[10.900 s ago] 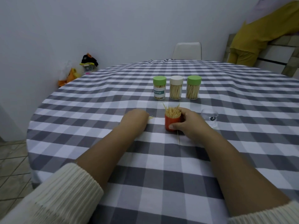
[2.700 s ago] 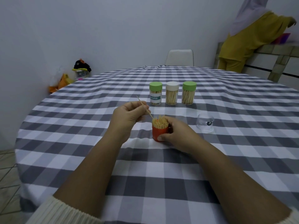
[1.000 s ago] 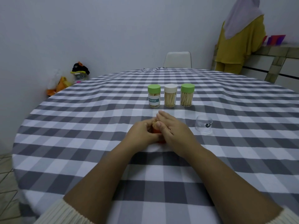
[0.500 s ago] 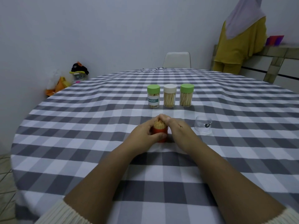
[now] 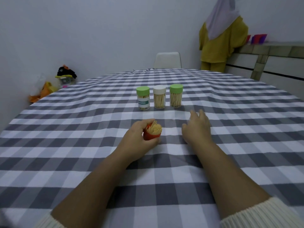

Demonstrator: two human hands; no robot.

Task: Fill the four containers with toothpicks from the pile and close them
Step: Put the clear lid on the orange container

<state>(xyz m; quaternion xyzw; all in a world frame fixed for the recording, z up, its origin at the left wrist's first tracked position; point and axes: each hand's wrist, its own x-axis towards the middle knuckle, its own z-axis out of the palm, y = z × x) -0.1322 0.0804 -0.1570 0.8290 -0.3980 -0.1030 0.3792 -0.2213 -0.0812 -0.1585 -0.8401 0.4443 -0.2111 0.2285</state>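
My left hand (image 5: 136,140) is closed around a small red container (image 5: 150,135) packed with toothpicks (image 5: 154,128); it has no lid and leans a little to the right on the checked tablecloth (image 5: 82,145). To the right of it, my right hand (image 5: 197,127) hovers palm down with its fingers apart. The clear lid that lay there is hidden under this hand. Further back, three closed containers of toothpicks stand in a row: a green-lidded one with a label (image 5: 143,100), a white-lidded one (image 5: 159,98) and another green-lidded one (image 5: 176,97).
A white chair (image 5: 167,60) stands at the table's far edge. A person in yellow clothes (image 5: 222,40) stands at a counter (image 5: 271,51) at the back right. Bags and clutter (image 5: 52,83) lie on the floor at the left.
My right hand has let go of the red container and moved right, over the clear lid. My left hand now holds the container alone, tilted slightly.
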